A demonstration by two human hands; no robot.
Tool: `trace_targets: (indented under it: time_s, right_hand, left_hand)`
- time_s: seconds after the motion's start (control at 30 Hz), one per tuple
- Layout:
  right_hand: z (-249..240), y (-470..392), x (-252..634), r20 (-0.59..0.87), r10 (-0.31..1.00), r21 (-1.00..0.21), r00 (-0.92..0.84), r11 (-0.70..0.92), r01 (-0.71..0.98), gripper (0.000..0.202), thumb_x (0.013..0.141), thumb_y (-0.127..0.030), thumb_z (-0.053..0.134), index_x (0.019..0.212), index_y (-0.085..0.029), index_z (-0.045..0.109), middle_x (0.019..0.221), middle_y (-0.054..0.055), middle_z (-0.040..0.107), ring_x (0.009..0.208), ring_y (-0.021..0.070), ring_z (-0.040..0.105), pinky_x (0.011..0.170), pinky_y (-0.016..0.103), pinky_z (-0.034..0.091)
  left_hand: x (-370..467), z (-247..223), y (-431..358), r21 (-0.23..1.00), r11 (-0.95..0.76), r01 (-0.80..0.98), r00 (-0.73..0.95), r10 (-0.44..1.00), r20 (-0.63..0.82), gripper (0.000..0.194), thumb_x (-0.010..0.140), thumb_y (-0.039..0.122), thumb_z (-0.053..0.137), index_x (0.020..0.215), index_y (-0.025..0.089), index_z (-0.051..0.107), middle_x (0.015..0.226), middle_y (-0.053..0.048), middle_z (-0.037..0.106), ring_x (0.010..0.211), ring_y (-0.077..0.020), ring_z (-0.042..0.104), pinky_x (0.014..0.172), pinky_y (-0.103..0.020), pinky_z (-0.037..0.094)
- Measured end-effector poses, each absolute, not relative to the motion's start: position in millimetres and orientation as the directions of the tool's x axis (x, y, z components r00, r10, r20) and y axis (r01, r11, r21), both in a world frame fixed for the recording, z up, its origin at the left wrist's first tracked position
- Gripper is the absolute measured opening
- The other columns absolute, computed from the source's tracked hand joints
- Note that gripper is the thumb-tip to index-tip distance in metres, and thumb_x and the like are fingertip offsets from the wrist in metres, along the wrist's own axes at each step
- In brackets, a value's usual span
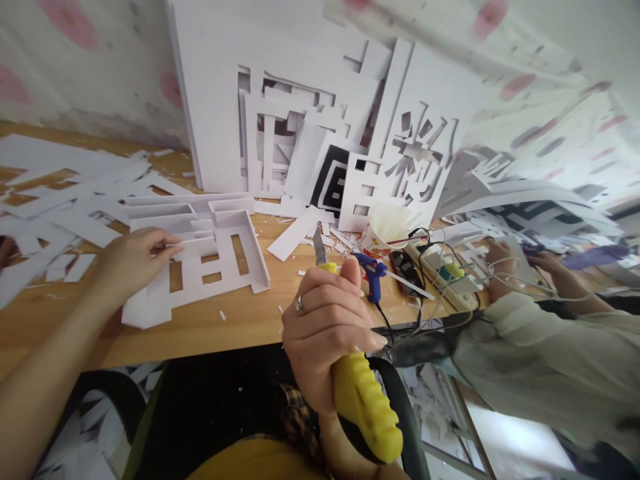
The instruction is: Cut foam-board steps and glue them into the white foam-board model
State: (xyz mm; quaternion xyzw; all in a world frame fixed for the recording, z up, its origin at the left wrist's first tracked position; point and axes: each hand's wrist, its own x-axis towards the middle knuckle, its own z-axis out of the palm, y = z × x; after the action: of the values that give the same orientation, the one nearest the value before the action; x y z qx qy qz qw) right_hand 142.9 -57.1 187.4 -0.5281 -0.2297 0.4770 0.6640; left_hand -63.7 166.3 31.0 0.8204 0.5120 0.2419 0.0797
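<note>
My right hand point(327, 320) is wrapped round the yellow handle of a utility knife point(367, 407), held up in front of the table's edge. Its bare blade point(319, 247) points away from me, towards the boards at the back. At the left, the thumb and forefinger of my left hand point(137, 260) are closed on a thin white board strip point(193, 249). That strip belongs to, or rests on, a white foam board model point(227, 263) with cut-out openings and low upright walls, lying flat on the wooden table point(215, 340).
Scattered white offcuts point(70, 193) cover the table's left side. Large cut boards point(210, 87) lean at the back. A cup of glue sticks point(383, 233), a blue glue gun point(373, 273) and a power strip point(445, 273) with cables stand right. A co-worker's sleeve point(540, 347) is beyond.
</note>
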Motion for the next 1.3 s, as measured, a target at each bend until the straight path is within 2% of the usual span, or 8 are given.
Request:
trace_targets:
  time_s: [0.23, 0.4, 0.53, 0.63, 0.7, 1.03, 1.17, 1.3]
  right_hand:
    - [182.1, -50.6, 145.9, -0.103, 0.918, -0.928, 0.383, 0.049, -0.368, 0.035, 0.087, -0.039, 0.015, 0.074, -0.014, -0.006, 0.052, -0.016, -0.006, 0.045, -0.0024, -0.013, 0.055, 0.014, -0.012]
    - [180.0, -48.9, 147.4, -0.126, 0.936, -0.784, 0.328, 0.109, -0.612, 0.036, 0.089, -0.034, 0.020, 0.074, -0.017, -0.007, 0.048, -0.018, 0.002, 0.044, -0.0046, -0.011, 0.054, 0.010, -0.012]
    - [163.1, -47.2, 146.6, -0.141, 0.973, -0.108, 0.181, 0.167, -0.980, 0.038, 0.093, -0.019, 0.038, 0.058, -0.018, 0.024, 0.039, -0.020, 0.033, 0.030, -0.0090, 0.024, 0.042, -0.004, 0.010]
    - [145.7, -45.5, 143.5, 0.087, 0.995, 0.491, 0.047, -0.002, -0.871, 0.030, 0.096, -0.015, 0.045, 0.066, -0.020, 0.043, 0.043, -0.015, 0.050, 0.036, -0.0029, 0.050, 0.043, -0.002, 0.038]
    - [139.0, -44.8, 142.1, 0.207, 0.978, 0.632, -0.018, -0.148, -0.760, 0.029, 0.098, -0.021, 0.047, 0.069, -0.022, 0.044, 0.045, -0.013, 0.051, 0.038, 0.0013, 0.055, 0.045, 0.004, 0.047]
    - [123.2, -51.2, 151.5, 0.180, 0.984, 0.608, -0.002, -0.113, -0.786, 0.036, 0.102, -0.028, 0.042, 0.067, -0.025, 0.041, 0.044, -0.017, 0.046, 0.037, 0.0006, 0.050, 0.097, 0.015, 0.052]
    - [114.9, -56.0, 146.5, 0.155, 0.988, 0.693, -0.017, -0.121, -0.711, 0.031, 0.102, -0.026, 0.040, 0.071, -0.025, 0.038, 0.044, -0.018, 0.042, 0.037, 0.0012, 0.049, 0.086, 0.013, 0.055]
    - [108.6, -57.0, 142.1, 0.183, 0.977, 0.668, -0.107, -0.204, -0.715, 0.031, 0.103, -0.031, 0.037, 0.072, -0.025, 0.037, 0.047, -0.017, 0.044, 0.040, 0.0014, 0.051, 0.093, 0.018, 0.054]
  left_hand:
    - [-61.4, 38.4, 163.0, 0.406, -0.477, 0.780, 0.389, 0.877, 0.283, 0.036, 0.084, 0.048, 0.037, 0.091, 0.027, 0.066, 0.097, 0.000, 0.072, 0.087, -0.0206, 0.066, 0.076, -0.036, 0.047]
    - [-60.1, 52.4, 158.6, 0.378, -0.450, 0.809, 0.433, 0.891, 0.135, 0.026, 0.088, 0.038, 0.048, 0.097, 0.019, 0.063, 0.106, -0.007, 0.071, 0.093, -0.0237, 0.063, 0.079, -0.032, 0.045]
    - [-58.0, 62.3, 152.4, 0.361, -0.432, 0.826, 0.433, 0.898, 0.083, 0.028, 0.093, 0.039, 0.044, 0.102, 0.018, 0.060, 0.108, -0.008, 0.068, 0.097, -0.0242, 0.061, 0.081, -0.030, 0.041]
    - [-54.9, 64.2, 151.8, 0.358, -0.440, 0.824, 0.451, 0.891, 0.058, 0.031, 0.095, 0.040, 0.042, 0.105, 0.016, 0.059, 0.110, -0.010, 0.066, 0.098, -0.0255, 0.060, 0.084, -0.032, 0.040]
    - [-53.2, 62.4, 153.5, 0.381, -0.421, 0.823, 0.428, 0.901, 0.071, 0.027, 0.093, 0.037, 0.045, 0.101, 0.016, 0.059, 0.105, -0.009, 0.066, 0.097, -0.0255, 0.060, 0.083, -0.032, 0.040]
    - [-56.2, 82.1, 92.3, 0.660, -0.610, 0.438, 0.489, 0.778, 0.394, 0.020, 0.094, 0.027, 0.047, 0.101, 0.025, 0.065, 0.100, 0.008, 0.061, 0.093, -0.0130, 0.055, 0.081, -0.030, 0.039]
    - [-50.3, 92.5, 52.7, 0.836, -0.446, 0.320, 0.451, 0.848, 0.280, 0.013, 0.091, 0.024, 0.057, 0.097, 0.027, 0.069, 0.101, 0.004, 0.064, 0.100, -0.0179, 0.056, 0.088, -0.030, 0.041]
    - [-42.3, 105.2, 31.0, 0.946, -0.241, 0.216, 0.403, 0.905, 0.139, 0.022, 0.093, 0.022, 0.051, 0.091, 0.024, 0.072, 0.075, 0.000, 0.058, 0.072, -0.0161, 0.054, 0.062, -0.027, 0.039]
